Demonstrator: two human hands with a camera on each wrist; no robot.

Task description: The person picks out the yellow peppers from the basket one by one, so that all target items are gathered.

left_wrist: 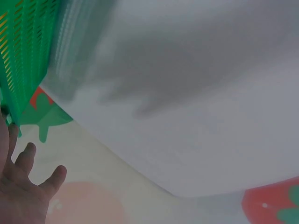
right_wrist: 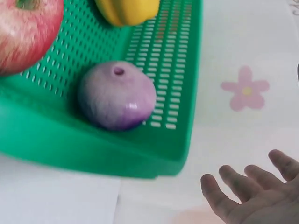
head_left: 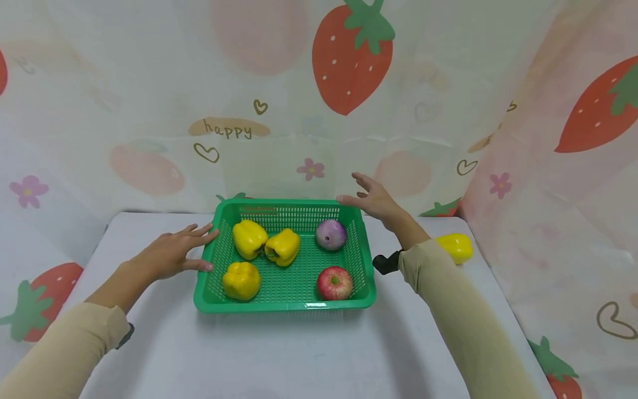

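A green plastic basket stands on the white table, with three yellow bell peppers, a red apple and a round purple onion inside. My left hand is at the basket's left rim, fingers spread and fingertips right at the edge. In the left wrist view, fingers of that hand stretch out beside the basket's wall. Over the back right corner, my right hand hovers with its fingers spread and nothing in it. The right wrist view shows its fingertips outside the basket's corner.
Another yellow bell pepper lies on the table to the right of the basket, partly behind the right sleeve. A curtain printed with strawberries hangs behind and on both sides.
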